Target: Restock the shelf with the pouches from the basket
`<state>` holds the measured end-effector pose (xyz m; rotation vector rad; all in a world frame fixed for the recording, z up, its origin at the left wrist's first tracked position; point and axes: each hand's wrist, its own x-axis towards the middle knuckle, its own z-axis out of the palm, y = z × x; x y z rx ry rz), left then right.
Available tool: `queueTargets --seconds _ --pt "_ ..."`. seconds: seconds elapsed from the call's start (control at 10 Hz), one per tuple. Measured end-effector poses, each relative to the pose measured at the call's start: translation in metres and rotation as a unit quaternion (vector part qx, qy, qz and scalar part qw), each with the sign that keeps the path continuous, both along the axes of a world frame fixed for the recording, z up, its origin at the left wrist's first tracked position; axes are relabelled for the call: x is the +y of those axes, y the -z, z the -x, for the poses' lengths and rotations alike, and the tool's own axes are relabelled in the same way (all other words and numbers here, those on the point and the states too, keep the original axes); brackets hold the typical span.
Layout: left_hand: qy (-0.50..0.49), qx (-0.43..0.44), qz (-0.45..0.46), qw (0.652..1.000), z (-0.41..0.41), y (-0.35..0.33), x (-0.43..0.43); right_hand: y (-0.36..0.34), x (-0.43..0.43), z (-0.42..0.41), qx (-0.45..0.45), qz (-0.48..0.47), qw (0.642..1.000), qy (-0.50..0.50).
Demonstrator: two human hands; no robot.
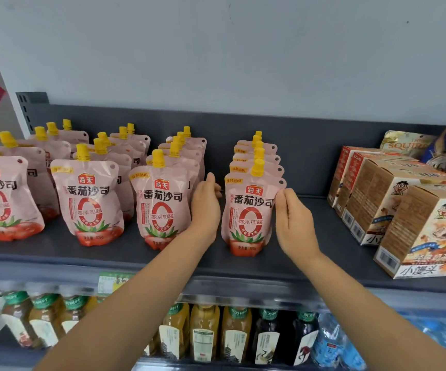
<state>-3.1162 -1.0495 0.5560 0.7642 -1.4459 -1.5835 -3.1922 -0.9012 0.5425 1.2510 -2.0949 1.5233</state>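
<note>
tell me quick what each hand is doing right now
Left hand: open, flat beside the rightmost pouch row, holding nothing.
Right hand: open, fingertips at the front pouch's edge, holding nothing.

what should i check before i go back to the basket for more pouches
1. Front pouch of the rightmost row upright: ok.
2. Left hand free of a load: ok, open and flat beside that row.
3. Right hand free: ok, open, fingertips at the pouch's right edge.
4. Rightmost row straight behind the front pouch: ok, yellow caps line up.
5. Room left on the shelf: ok, bare gap before the brown snack boxes.
6. Pouches left in the basket: cannot tell, basket not in view.
</note>
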Motion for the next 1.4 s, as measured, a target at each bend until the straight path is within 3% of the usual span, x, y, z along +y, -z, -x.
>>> queueTargets --seconds 0.2,0.4,0.7,0.8,0.9,1.0,1.1,1.4 --pt "0.068 0.030 0.001 0.997 -0.007 -0.007 0.040 0.001 -0.001 -0.015 -0.022 -0.007 1.000 0.012" --pt "0.028 0.052 -0.021 0.998 0.002 -0.008 0.042 -0.007 0.002 -0.018 -0.047 -0.012 0.999 0.009" --pt "0.025 0.027 0.027 0.999 -0.001 0.006 0.044 -0.008 0.007 -0.022 -0.087 0.024 0.996 0.005" --pt "0.033 0.044 0.043 0.998 -0.012 0.006 0.045 -0.006 0.010 -0.024 -0.092 0.036 0.995 0.006" --pt "0.085 0.087 0.116 0.986 -0.024 0.009 0.047 -0.006 0.014 -0.025 -0.106 0.050 0.993 -0.020" --pt "0.076 0.073 0.165 0.981 -0.027 0.014 0.046 -0.008 0.014 -0.026 -0.121 0.057 0.990 -0.045" --pt "0.065 0.047 0.154 0.985 -0.025 0.011 0.047 -0.009 0.012 -0.022 -0.133 0.070 0.988 -0.033" --pt "0.039 -0.097 0.237 0.966 -0.058 -0.001 0.063 -0.010 0.033 -0.034 -0.150 0.070 0.986 0.003"
